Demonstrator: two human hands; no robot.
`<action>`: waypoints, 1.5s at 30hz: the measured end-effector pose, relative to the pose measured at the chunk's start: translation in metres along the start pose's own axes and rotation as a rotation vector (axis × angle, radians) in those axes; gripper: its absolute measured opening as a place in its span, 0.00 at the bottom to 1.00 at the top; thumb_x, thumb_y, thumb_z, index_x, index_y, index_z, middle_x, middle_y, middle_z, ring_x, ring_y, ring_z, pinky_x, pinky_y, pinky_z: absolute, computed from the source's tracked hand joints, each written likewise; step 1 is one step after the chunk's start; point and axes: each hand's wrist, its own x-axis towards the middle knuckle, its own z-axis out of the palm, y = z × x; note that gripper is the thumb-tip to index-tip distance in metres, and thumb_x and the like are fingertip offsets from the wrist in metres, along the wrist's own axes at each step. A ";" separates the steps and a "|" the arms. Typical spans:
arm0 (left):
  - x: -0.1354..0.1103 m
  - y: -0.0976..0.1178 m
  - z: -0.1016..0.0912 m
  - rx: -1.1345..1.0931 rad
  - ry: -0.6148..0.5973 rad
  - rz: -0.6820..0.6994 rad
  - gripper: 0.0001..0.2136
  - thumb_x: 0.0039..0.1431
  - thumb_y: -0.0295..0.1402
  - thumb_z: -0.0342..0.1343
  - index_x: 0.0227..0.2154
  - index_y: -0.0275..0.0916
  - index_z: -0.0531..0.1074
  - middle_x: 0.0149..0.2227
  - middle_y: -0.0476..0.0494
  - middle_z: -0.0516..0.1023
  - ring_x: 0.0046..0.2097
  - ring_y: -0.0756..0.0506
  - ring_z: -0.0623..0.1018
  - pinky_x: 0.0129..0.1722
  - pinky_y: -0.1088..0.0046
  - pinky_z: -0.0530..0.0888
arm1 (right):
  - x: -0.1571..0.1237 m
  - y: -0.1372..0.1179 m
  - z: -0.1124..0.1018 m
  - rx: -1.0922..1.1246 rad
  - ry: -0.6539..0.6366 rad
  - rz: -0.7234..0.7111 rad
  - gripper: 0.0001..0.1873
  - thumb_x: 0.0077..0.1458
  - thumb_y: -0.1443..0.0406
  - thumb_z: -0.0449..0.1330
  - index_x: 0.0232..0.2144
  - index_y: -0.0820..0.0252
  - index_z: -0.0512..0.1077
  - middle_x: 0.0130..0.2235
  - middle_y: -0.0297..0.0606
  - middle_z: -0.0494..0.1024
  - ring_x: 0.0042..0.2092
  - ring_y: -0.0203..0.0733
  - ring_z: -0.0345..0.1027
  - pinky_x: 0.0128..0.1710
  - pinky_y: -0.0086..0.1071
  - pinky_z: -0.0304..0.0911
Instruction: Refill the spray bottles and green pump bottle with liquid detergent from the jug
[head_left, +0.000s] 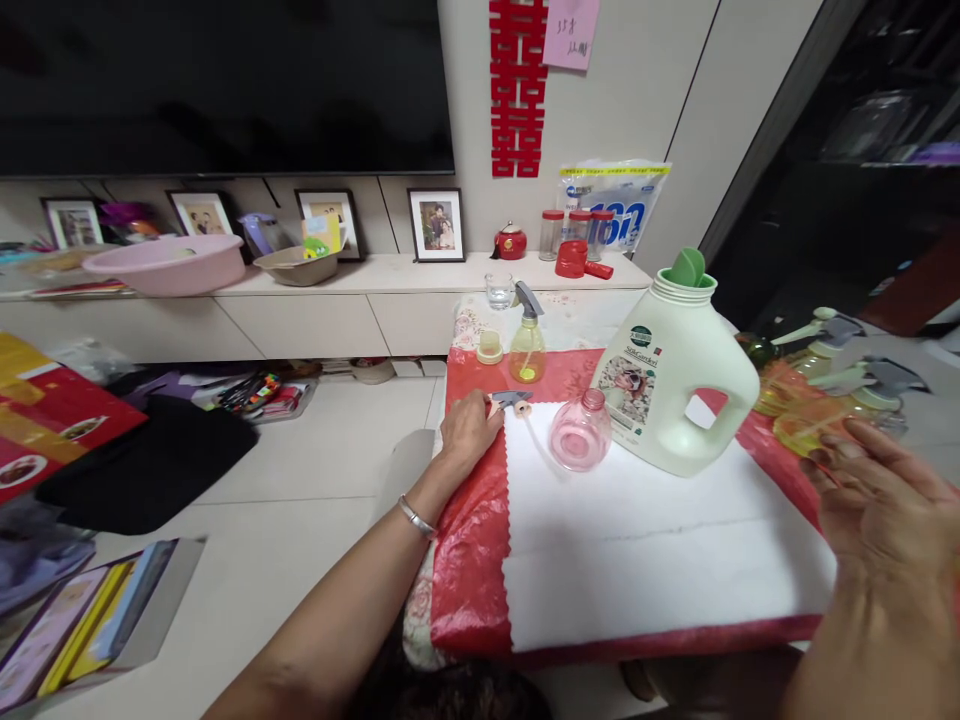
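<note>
My left hand [471, 435] is closed on the grey-and-pink spray head [511, 399] at the left edge of the white cloth. Its clear dip tube [544, 448] trails across the cloth. Beside the tube stands a pink transparent bottle [581, 435], upright with its neck uncovered. Right of that is a large pale green jug [675, 375] with a green piece [688, 268] in its mouth. At the far right my right hand [870, 490] is raised, fingers stretched and apart, close to yellow spray bottles [817, 425]. Whether it touches them I cannot tell.
The table has a red cover [472, 590] under a white cloth [660, 560]. Behind stand a yellow spray bottle [528, 350], a pale cap [490, 347] and a glass [498, 291]. A ledge [315, 290] with frames and basins runs along the wall.
</note>
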 end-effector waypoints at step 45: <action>0.015 0.115 -0.078 -1.867 0.259 0.149 0.04 0.61 0.23 0.59 0.34 0.40 0.73 0.37 0.51 0.83 0.50 0.50 0.81 0.58 0.67 0.74 | -0.008 -0.002 0.004 0.028 -0.070 0.045 0.31 0.26 0.68 0.73 0.39 0.69 0.78 0.30 0.41 0.74 0.29 0.35 0.70 0.28 0.24 0.71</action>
